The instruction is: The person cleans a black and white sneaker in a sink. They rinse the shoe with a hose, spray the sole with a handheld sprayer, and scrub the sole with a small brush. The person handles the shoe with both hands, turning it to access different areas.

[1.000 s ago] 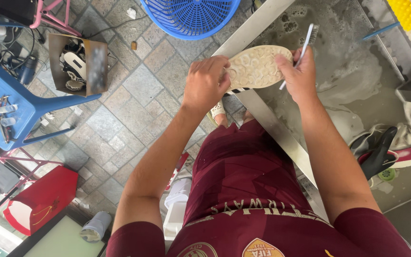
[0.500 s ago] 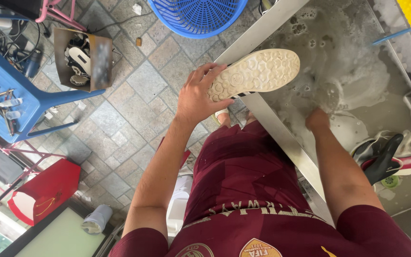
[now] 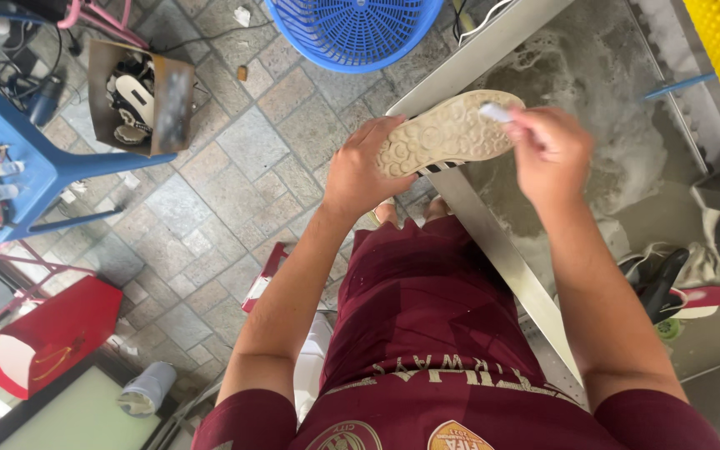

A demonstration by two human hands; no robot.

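Shoe (image 3: 447,133) sole-up between both hands

Just one view here, a head cam looking pretty much straight down over the person's own chest and arms. It sits close to the hands, with the paved floor (image 3: 210,192) filling the left and a wet metal basin (image 3: 610,100) the right.

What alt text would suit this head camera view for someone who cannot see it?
A person's left hand holds a shoe sole-up while the right hand presses a small white object to the sole, over a soapy wet basin. A blue basket sits beyond.
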